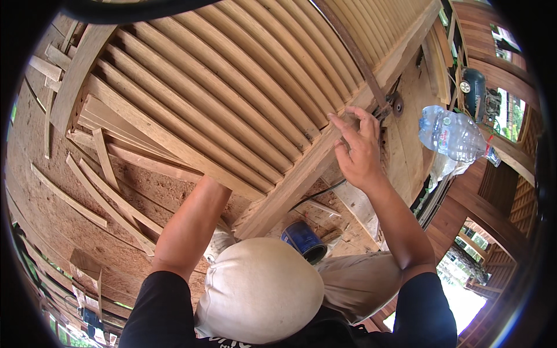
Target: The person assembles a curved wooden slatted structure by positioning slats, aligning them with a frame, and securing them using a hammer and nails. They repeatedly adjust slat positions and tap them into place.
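Observation:
A wooden louvered panel with slanted slats lies in front of me, a thick side rail along its right edge. My left forearm reaches beneath the panel's near slat, which hides the left hand and anything in it. At the inner edge of the rail, by the slat ends, my right hand rests with its fingers bent and apart, holding nothing. A rusty metal bar crosses the panel and ends in a clamp-like fitting just beyond that hand.
Thin wood strips and sawdust litter the boards at left. A blue can stands below the rail, near my leg. To the right are a large clear plastic bottle and a dark compressor-like machine.

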`<control>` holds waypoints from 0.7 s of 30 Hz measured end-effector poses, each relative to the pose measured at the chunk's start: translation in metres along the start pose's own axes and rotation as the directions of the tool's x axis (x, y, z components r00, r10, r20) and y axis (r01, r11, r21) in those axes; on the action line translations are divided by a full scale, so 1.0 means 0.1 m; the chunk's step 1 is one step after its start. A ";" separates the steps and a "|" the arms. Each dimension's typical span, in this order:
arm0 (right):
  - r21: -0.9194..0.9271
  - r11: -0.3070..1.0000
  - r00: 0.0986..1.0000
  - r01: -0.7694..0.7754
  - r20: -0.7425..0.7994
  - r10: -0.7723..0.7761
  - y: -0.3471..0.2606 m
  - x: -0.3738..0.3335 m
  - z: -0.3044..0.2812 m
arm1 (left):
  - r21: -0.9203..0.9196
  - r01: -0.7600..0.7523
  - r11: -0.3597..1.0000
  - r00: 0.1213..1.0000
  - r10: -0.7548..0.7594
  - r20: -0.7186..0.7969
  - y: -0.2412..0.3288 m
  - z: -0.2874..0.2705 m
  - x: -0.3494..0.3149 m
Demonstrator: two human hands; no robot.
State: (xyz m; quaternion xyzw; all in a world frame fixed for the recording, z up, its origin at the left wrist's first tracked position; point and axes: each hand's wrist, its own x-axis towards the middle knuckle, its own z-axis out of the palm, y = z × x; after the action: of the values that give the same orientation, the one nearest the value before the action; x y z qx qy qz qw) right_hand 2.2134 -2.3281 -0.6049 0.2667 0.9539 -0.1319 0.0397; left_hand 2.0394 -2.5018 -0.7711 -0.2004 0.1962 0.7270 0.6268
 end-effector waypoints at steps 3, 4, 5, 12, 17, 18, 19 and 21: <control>-0.009 1.000 1.000 0.001 -0.008 -0.001 0.00 0.00 0.00 | -0.002 0.004 1.000 1.000 -0.004 0.000 -0.01 0.01 0.01; -0.009 1.000 1.000 -0.002 -0.010 0.002 0.01 0.00 0.00 | -0.005 0.004 1.000 1.000 -0.004 0.005 -0.01 0.02 0.02; -0.007 1.000 1.000 -0.002 -0.013 0.002 0.01 0.00 0.01 | -0.003 0.004 1.000 1.000 -0.004 0.004 0.00 0.02 0.02; 0.020 1.000 1.000 -0.010 -0.018 0.010 0.03 0.01 0.01 | -0.002 -0.002 1.000 1.000 0.002 0.003 0.02 0.02 0.03; 0.088 0.995 0.996 -0.051 -0.072 0.057 0.11 0.05 0.05 | -0.004 0.001 1.000 1.000 -0.001 0.010 0.01 0.04 0.06; 0.084 0.995 0.996 -0.056 -0.064 0.061 0.12 0.05 0.04 | -0.006 0.003 1.000 1.000 -0.003 0.012 0.01 0.04 0.07; 0.083 0.995 0.996 -0.062 -0.056 0.067 0.12 0.04 0.04 | -0.005 0.004 1.000 1.000 -0.004 0.012 0.00 0.04 0.08; 0.079 0.995 0.997 -0.058 -0.043 0.061 0.10 0.06 0.05 | -0.010 -0.001 1.000 1.000 0.001 0.011 0.02 0.05 0.06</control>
State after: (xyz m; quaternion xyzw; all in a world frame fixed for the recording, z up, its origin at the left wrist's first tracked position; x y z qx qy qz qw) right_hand 2.2139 -2.3181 -0.6126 0.2994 0.9403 -0.1615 0.0116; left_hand 2.0367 -2.4946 -0.7704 -0.1995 0.1894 0.7292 0.6266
